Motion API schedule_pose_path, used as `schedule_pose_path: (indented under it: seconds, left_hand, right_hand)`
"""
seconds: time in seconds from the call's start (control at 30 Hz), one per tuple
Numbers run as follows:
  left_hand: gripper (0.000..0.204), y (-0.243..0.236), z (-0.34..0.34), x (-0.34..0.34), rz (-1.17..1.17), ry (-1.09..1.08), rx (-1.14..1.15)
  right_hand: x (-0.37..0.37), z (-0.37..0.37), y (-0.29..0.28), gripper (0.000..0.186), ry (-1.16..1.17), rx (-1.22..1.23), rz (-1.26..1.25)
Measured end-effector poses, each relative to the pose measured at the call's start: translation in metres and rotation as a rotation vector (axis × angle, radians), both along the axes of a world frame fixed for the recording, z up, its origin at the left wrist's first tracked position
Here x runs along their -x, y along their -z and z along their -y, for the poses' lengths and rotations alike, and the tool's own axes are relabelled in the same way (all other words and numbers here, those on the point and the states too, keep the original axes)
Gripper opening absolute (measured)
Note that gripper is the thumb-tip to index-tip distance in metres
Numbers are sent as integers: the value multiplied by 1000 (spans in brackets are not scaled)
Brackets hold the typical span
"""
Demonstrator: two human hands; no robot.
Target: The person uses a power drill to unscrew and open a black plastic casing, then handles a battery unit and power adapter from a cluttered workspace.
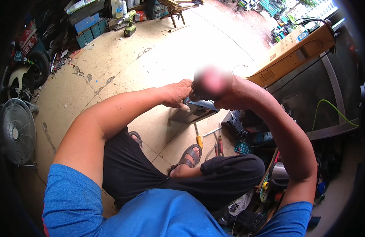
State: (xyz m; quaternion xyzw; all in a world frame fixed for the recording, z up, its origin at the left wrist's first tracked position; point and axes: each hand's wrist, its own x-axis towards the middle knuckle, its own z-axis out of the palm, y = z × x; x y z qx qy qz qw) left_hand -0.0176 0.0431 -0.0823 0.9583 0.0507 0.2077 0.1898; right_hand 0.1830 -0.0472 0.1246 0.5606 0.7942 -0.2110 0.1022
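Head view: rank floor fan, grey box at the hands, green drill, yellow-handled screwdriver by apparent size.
1. Floor fan
2. Grey box
3. Green drill
4. Yellow-handled screwdriver

Apparent size only; the drill is farther off, so true sizes may differ.

White characters, digits on small green plate (242,148).

**Metal, Tile, Cloth and Plastic**

Case (190,114): metal-look, smooth faces. Floor (72,114): smooth, glossy tile; rough at broken patches. Shirt (162,213): heathered matt cloth. Trousers (131,170): matt cloth. Screwdriver handle (199,141): smooth plastic. Fan guard (16,130): metal wire.
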Motion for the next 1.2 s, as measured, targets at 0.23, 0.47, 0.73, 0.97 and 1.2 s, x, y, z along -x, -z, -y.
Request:
schedule_pose_path:
  seconds: [0.23, 0.47, 0.73, 0.97, 1.2]
  left_hand:
    - [48, -1, 0, 0, -123, -26, 76]
    - [45, -4, 0, 0, -112, -29, 68]
    - [62, -4, -4, -4, -71, -6, 33]
    - [83, -18, 3, 0, -201, 3, 172]
    - [76, -37, -1, -9, -294, -12, 250]
  right_hand:
    - [6, 1, -8, 22, -12, -18, 20]
    - [12, 0, -16, 21, 37, 12, 30]
    - [19, 5, -33, 20, 188, 95, 56]
    - [38, 4, -55, 12, -82, -51, 278]
    - [14, -27, -59, 14, -218, -133, 305]
